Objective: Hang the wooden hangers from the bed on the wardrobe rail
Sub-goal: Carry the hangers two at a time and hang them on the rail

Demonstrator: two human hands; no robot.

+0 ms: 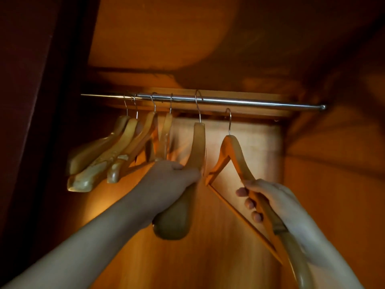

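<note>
Centre frame: left hand [173, 178] grips the lower arm of a broad-shouldered wooden hanger [199, 142], which is hooked over the wardrobe rail [250, 102]. Right hand [268, 197] clasps one arm of a crossbar hanger [231, 151], its hook [229, 119] just below the rail. Judged rigid, light and smooth-lacquered; hold it mid-arm.

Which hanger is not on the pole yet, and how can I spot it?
Find the shiny metal rail across the wardrobe top. Five wooden hangers hook over it toward its left end. The sixth hanger, rightmost, is gripped by the right hand; its hook sits just under the rail, not over it.
</note>
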